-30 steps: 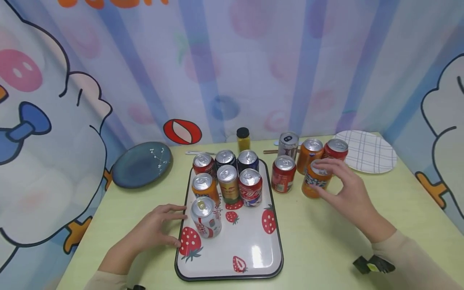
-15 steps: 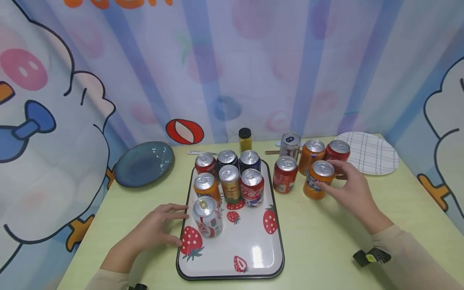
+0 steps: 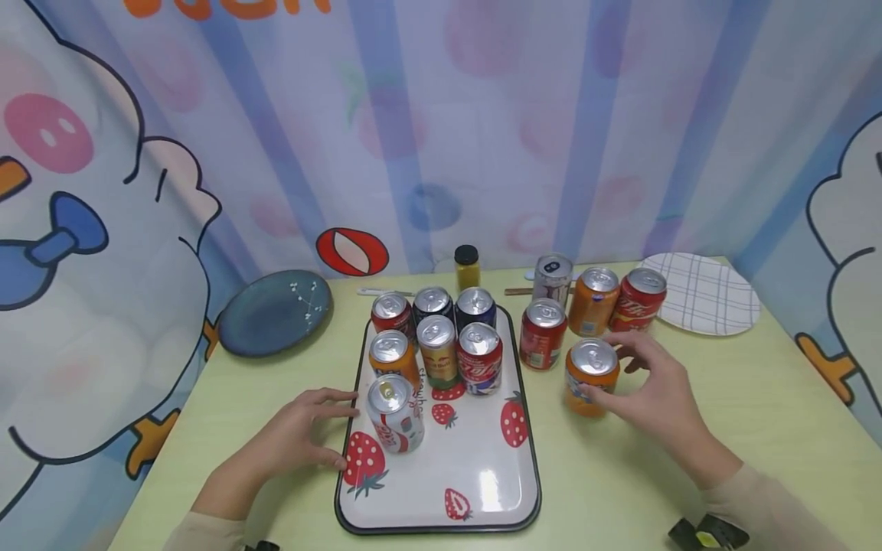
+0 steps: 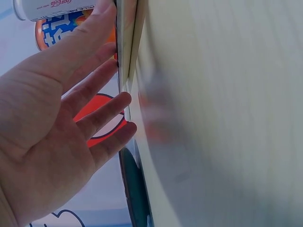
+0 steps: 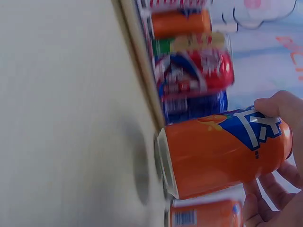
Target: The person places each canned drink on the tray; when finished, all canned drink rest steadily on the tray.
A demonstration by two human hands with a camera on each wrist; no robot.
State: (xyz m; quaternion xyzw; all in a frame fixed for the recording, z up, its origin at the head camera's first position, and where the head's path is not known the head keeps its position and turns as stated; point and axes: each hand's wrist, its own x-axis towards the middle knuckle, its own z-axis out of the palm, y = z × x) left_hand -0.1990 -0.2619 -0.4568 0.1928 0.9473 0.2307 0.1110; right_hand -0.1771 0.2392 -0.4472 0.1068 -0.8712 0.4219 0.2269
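"Coca-Cola" script on red can (image 3: 639,300) and white can (image 4: 52,8)

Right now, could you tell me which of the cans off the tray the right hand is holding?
The orange can nearest the viewer: the right hand holds it, apart from the other four cans grouped behind.

Bare desk (image 3: 620,459) is lying open between the two hands' wrists and near the tray's (image 3: 527,467) empty front half. Red can (image 3: 542,334) and orange can (image 3: 592,301) are crowding just beyond the right hand (image 3: 654,386).
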